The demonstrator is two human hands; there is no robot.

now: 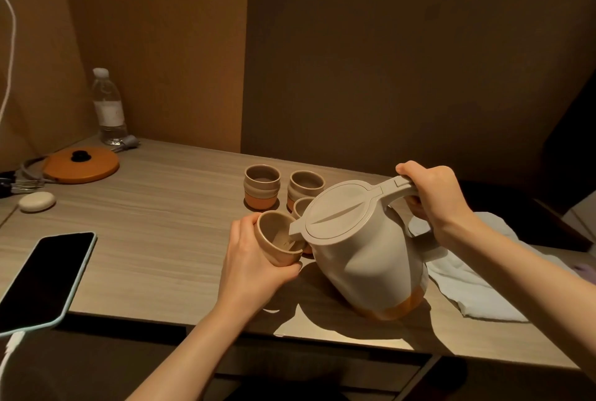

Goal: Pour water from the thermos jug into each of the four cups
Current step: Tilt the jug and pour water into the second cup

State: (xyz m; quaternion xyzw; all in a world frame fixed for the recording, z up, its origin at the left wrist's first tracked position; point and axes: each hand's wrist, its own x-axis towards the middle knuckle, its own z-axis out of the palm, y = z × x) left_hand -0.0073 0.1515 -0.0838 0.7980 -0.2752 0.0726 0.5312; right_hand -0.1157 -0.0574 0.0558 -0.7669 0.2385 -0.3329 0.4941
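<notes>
The beige thermos jug (364, 255) with an orange base is tilted to the left, its spout over a cup. My right hand (432, 197) grips its handle. My left hand (254, 255) holds a beige and orange cup (277, 236) tilted under the spout, just above the table. Two more cups stand upright behind, the far left cup (262, 186) and the far right cup (305, 186). A fourth cup (301, 207) is mostly hidden behind the jug's lid.
A phone (45, 278) with a cable lies at the front left edge of the wooden table (161, 223). An orange lid (80, 164), a white pebble-shaped thing (36, 201) and a water bottle (109, 108) sit at the far left. A white cloth (477, 287) lies right of the jug.
</notes>
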